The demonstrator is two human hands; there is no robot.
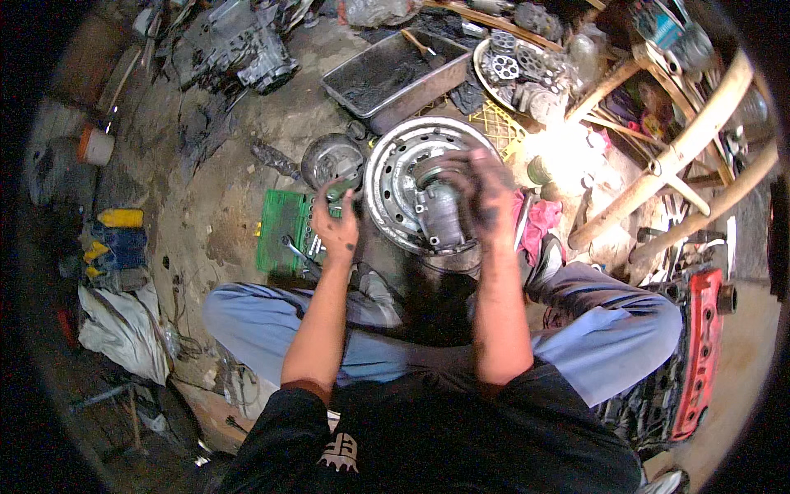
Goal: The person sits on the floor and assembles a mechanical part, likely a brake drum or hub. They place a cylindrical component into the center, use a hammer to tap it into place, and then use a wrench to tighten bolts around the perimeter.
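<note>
A round steel wheel rim (387, 222) lies flat in front of me, with a grey cylindrical metal machine part (444, 216) resting on it. My right hand (487, 193) is over the part's right side, its fingers smeared by motion, so their grip is unclear. A dark ring-like piece (429, 169) shows by those fingers. My left hand (335, 229) is raised left of the rim, fingers curled around a small greenish-dark thing (338, 189) too unclear to name. Behind it sits a dark round bowl (319, 156). Beside that wrist lie a green socket-set case (280, 226) and a wrench (295, 249).
Ahead is a grey metal tray (403, 107) with a brush (418, 43) in it. A dish of metal parts (514, 70) stands beyond the rim. A wooden frame (683, 148) and a red-topped engine part (699, 354) flank my right. A pink cloth (541, 216) lies by my foot.
</note>
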